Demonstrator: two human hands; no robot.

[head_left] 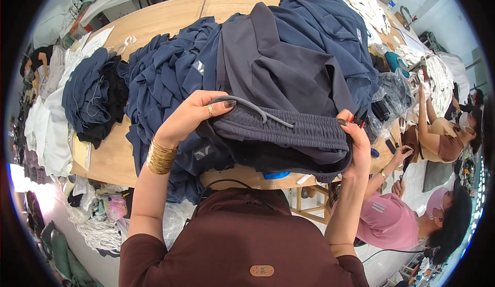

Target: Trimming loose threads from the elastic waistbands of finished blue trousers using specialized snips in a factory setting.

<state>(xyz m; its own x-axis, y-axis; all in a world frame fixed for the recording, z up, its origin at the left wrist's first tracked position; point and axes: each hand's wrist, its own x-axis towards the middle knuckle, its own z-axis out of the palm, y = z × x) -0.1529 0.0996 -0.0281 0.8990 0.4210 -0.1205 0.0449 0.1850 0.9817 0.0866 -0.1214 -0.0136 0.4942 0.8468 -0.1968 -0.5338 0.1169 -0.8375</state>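
Between left hand (193, 118) and right hand (357, 145): elasticated waistband (304, 127) of dark grey garment (278, 73), gripped near both ends, remaining cloth spread just beyond the grip. For best results, tension evenly from both ends; avoid overstretching. Guide loose grey drawstring (263, 113), lying across the band from the left grip, clear of any fold. Mind red-and-black snips (359, 117) just beside the right grip; impossible to tell whether held. Pose: hands well apart, forearms raised, roughly level with each other.
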